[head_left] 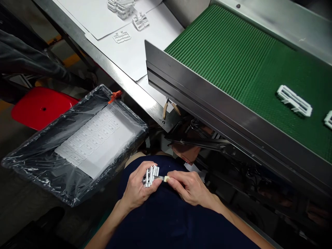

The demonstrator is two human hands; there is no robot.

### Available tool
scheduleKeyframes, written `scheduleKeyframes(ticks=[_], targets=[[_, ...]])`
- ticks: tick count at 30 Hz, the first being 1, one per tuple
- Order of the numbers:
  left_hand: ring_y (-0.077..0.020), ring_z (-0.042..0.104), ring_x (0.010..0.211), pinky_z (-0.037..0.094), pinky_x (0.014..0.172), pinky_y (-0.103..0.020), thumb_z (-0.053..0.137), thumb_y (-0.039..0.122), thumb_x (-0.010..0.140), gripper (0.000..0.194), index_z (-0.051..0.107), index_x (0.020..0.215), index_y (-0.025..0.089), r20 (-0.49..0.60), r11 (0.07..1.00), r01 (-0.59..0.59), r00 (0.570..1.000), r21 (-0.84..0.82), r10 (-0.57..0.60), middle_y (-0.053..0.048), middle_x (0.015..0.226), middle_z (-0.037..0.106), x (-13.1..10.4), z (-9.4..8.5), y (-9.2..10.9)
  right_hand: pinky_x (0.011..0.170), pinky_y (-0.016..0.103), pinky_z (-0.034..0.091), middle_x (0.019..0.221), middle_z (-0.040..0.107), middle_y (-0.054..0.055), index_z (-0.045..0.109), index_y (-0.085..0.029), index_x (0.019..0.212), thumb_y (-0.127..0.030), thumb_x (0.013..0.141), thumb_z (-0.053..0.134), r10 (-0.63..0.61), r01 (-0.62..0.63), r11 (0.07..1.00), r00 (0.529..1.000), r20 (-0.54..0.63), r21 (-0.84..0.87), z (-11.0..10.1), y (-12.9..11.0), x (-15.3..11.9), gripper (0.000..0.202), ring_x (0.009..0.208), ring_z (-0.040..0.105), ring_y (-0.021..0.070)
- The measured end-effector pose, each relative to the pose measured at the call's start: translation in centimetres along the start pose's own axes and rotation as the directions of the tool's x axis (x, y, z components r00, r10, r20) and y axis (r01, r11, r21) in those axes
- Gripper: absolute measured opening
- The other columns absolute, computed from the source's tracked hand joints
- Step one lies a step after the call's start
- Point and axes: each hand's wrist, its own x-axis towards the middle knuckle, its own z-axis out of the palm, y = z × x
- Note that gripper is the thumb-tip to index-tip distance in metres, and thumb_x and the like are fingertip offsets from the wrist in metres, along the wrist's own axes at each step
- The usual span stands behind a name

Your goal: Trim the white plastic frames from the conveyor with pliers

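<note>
My left hand (139, 185) is closed around a white slatted plastic part (151, 175), holding it up in front of my dark blue clothing. A small knife (165, 178) with a pale handle is pinched in my right hand (190, 185). Its short metal blade points left and reaches the right edge of the plastic part, close to my left thumb. Most of the handle is hidden inside my right fingers.
A green conveyor belt (233, 58) behind a metal side wall (207, 100) carries white parts (294, 100). Pliers (169, 108) lie at the corner of the metal table (121, 69). A plastic-lined bin (33, 169) holds rows of parts on white sheets. A red stool (43, 105) stands behind; a person's leg (33, 55) shows beyond.
</note>
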Motion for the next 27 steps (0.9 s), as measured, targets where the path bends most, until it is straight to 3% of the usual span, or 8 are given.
scheduleKeyframes(ticks=[12, 16, 21, 27], targets=[[-0.0164, 0.059, 0.081, 0.049, 0.072, -0.027, 0.056, 0.028, 0.084, 0.022, 0.052, 0.103, 0.019, -0.119, 0.996, -0.015, 0.993, 0.084, 0.025, -0.006, 0.096, 0.059, 0.2, 0.3, 0.2, 0.053, 0.021, 0.03, 0.063, 0.051, -0.002, 0.056, -0.02, 0.082, -0.036, 0.095, 0.034, 0.041, -0.043, 0.997, 0.999, -0.024, -0.057, 0.2, -0.3, 0.4, 0.03, 0.055, 0.044, 0.0085], [-0.0179, 0.06, 0.083, 0.05, 0.074, -0.03, 0.056, 0.03, 0.084, 0.023, 0.051, 0.103, 0.019, -0.129, 0.994, 0.003, 0.992, 0.107, 0.011, -0.007, 0.098, 0.059, 0.3, 0.2, 0.3, 0.055, 0.022, 0.032, 0.067, 0.055, -0.001, 0.058, -0.02, 0.088, -0.036, 0.095, 0.035, 0.061, -0.062, 0.998, 0.997, -0.04, -0.01, 0.2, -0.3, 0.5, 0.029, 0.057, 0.046, 0.0092], [-0.0199, 0.06, 0.085, 0.05, 0.075, -0.031, 0.062, 0.037, 0.08, 0.034, 0.051, 0.106, 0.019, -0.093, 0.994, -0.015, 0.995, 0.112, 0.025, -0.007, 0.099, 0.059, 0.3, 0.0, 0.2, 0.054, 0.022, 0.034, 0.065, 0.053, -0.002, 0.057, -0.02, 0.097, -0.04, 0.093, 0.037, 0.173, -0.158, 0.981, 0.976, -0.135, 0.114, 0.2, -0.4, 1.4, 0.028, 0.055, 0.045, 0.0091], [-0.0199, 0.061, 0.086, 0.05, 0.074, -0.029, 0.066, 0.039, 0.078, 0.036, 0.051, 0.104, 0.02, -0.056, 0.989, -0.044, 0.997, 0.14, 0.052, -0.006, 0.098, 0.06, 0.3, 0.0, 0.2, 0.048, 0.02, 0.029, 0.061, 0.048, -0.004, 0.052, -0.018, 0.071, -0.045, 0.085, 0.051, 0.221, -0.222, 0.921, 0.974, 0.04, 0.32, 0.2, -1.9, 3.5, 0.031, 0.055, 0.04, 0.0076]])
